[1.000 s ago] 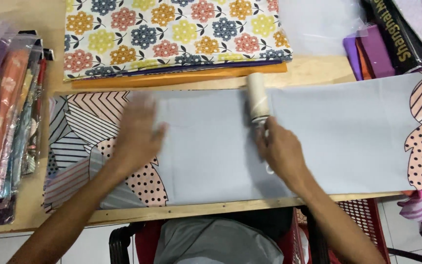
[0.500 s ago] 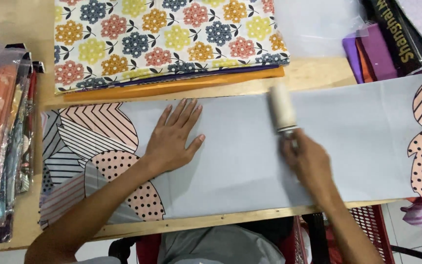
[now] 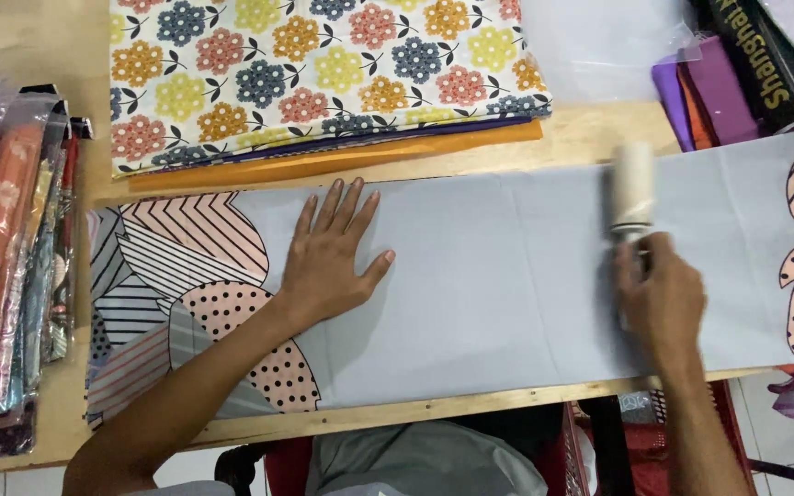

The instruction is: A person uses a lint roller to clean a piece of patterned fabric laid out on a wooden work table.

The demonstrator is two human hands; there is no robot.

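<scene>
A long folded grey cloth (image 3: 470,276) with striped and dotted leaf shapes at both ends lies across the wooden table (image 3: 590,133). My left hand (image 3: 328,257) rests flat on it, fingers spread, beside the patterned left end. My right hand (image 3: 659,294) grips the handle of a white lint roller (image 3: 634,188), whose roll lies on the cloth toward its right part, pointing away from me.
A folded flower-print cloth (image 3: 323,73) on purple and orange layers lies behind the grey cloth. Wrapped fabric packs (image 3: 11,266) stand at the left edge. Purple and dark packets (image 3: 728,83) sit at the back right. A red crate (image 3: 645,450) is below the table edge.
My right hand has carried the lint roller along the cloth to the right. My left hand has stayed pressed flat on the cloth's left part, fingers now spread.
</scene>
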